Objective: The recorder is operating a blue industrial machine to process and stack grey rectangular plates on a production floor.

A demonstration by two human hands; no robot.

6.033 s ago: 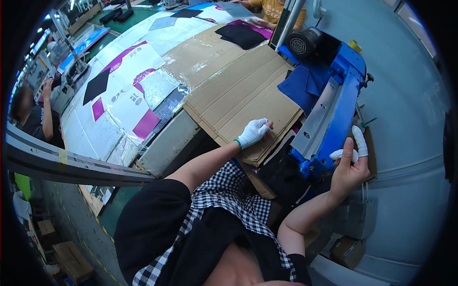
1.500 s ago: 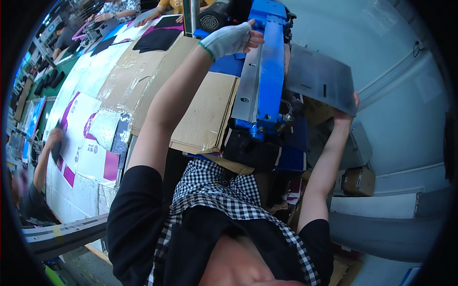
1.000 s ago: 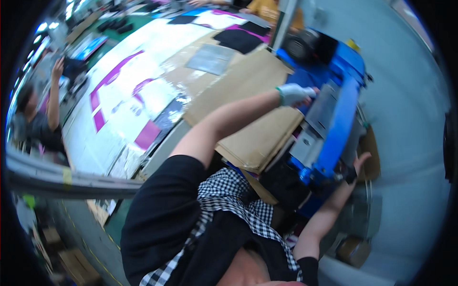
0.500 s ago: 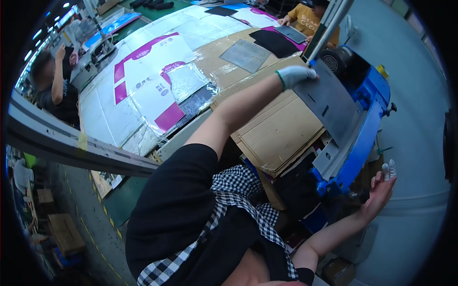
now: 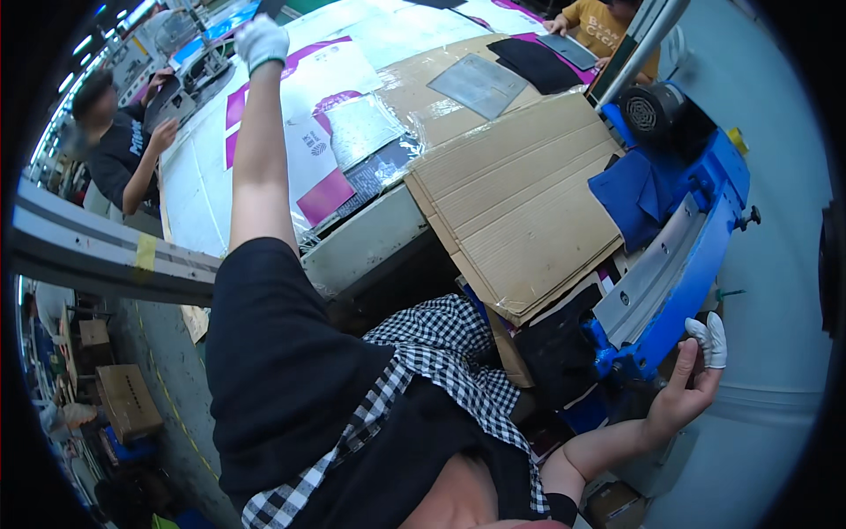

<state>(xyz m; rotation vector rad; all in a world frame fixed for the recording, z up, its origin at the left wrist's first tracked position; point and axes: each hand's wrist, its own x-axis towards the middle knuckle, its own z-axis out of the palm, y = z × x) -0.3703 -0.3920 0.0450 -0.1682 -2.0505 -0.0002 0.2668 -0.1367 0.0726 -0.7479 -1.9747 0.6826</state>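
Blue machine, checked apron (black-and-white).

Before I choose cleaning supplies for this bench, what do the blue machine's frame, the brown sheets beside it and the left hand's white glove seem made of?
Blue machine frame: probably painted metal; slightly glossy, even blue with highlights.
Brown sheets: corrugated cardboard by the look; matte, with parallel creases.
White glove: likely knitted fabric, matte; the fibre can't be told.

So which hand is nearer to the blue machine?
Right. The right hand is raised close by the near end of the blue machine, while the left hand is well away, stretched out across the white table at upper left.
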